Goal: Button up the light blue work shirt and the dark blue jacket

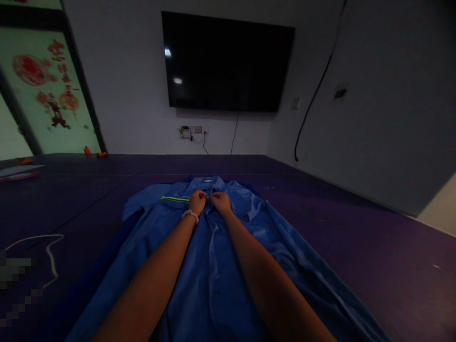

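A blue work shirt lies spread flat on a dark purple surface, collar pointing away from me. A yellow-green reflective stripe runs across its chest on the left. My left hand, with a pale bead bracelet at the wrist, pinches the shirt's front edge near the collar. My right hand is closed on the opposite front edge, just beside the left hand. Both forearms reach out over the shirt's body.
A large dark screen hangs on the far wall above a socket with cables. A black cable runs down the right wall. A white cord lies on the surface at left. A decorated glass door stands far left.
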A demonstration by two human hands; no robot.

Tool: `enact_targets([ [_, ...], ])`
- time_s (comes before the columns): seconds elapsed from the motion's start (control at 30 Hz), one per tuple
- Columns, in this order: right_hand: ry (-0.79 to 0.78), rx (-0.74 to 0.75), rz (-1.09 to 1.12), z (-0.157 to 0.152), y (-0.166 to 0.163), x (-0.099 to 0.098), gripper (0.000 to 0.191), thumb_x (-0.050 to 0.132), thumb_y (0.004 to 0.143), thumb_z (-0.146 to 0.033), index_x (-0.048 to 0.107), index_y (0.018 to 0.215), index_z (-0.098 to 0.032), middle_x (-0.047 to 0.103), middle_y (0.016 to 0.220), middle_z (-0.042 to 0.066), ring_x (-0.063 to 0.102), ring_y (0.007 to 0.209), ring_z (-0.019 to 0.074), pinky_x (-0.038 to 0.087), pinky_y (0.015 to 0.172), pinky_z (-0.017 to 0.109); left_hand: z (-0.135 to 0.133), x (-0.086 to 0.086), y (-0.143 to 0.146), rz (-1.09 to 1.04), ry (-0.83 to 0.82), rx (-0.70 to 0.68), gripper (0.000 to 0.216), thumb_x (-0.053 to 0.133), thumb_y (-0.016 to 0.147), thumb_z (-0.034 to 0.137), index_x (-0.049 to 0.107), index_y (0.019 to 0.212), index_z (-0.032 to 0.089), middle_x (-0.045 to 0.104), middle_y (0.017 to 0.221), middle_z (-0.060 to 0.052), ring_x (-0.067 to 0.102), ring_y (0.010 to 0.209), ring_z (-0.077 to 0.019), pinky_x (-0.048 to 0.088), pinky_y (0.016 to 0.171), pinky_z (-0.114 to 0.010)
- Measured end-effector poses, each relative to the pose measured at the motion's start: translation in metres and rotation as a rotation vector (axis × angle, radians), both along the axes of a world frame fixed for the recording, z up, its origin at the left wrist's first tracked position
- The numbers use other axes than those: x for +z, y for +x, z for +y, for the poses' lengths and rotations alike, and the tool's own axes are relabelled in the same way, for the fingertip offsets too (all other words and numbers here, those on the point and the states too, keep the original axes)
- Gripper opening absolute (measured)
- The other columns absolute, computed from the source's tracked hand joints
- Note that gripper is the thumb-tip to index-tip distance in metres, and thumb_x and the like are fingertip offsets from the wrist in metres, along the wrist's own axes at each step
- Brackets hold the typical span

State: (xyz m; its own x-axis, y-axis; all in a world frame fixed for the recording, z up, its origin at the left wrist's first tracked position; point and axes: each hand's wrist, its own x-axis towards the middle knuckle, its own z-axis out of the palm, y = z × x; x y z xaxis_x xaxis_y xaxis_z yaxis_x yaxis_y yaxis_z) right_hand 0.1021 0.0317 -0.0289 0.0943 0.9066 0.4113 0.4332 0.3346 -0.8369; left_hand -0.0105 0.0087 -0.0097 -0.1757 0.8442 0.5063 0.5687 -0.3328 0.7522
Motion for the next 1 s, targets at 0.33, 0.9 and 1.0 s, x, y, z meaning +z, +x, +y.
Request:
enact_targets([
  [0.33,0.009,0.009,0.001,-0.0024,0.0005,0.0033,0.021,0.052,0.065,-0.026,0.067,0.074,-0.015,0.066,0.069,0.002,0.059,0.066,0.0153,0.043,0.056,0.020,0.0008,-0.0004,0.0012,-0.011,-0.007,-0.005,0.011,0.051,0.072,0.014,0.062,0.071,0.013,0.065,0.074,-0.005,0.059,0.071,-0.0139,0.044,0.069,-0.025],
  [0.9,-0.030,0.050,-0.005,-0.0002,0.0006,0.0028,0.032,0.034,0.077,-0.026,0.062,0.066,-0.014,0.053,0.050,-0.001,0.048,0.043,0.0098,0.034,0.042,0.018,0.0003,-0.0015,0.0013,0.003,-0.030,-0.008,0.013,0.054,0.067,0.016,0.062,0.076,0.013,0.063,0.070,-0.004,0.058,0.067,-0.0142,0.044,0.064,-0.024],
  [1.0,-0.028,0.051,-0.024,0.0016,0.0009,0.0027,0.028,0.037,0.076,-0.022,0.063,0.072,-0.014,0.057,0.056,0.000,0.051,0.048,0.0108,0.037,0.046,0.019,0.0009,-0.0016,0.0016,0.001,-0.025,-0.012,0.013,0.052,0.067,0.014,0.062,0.075,0.013,0.063,0.071,-0.005,0.058,0.068,-0.0143,0.044,0.066,-0.024],
])
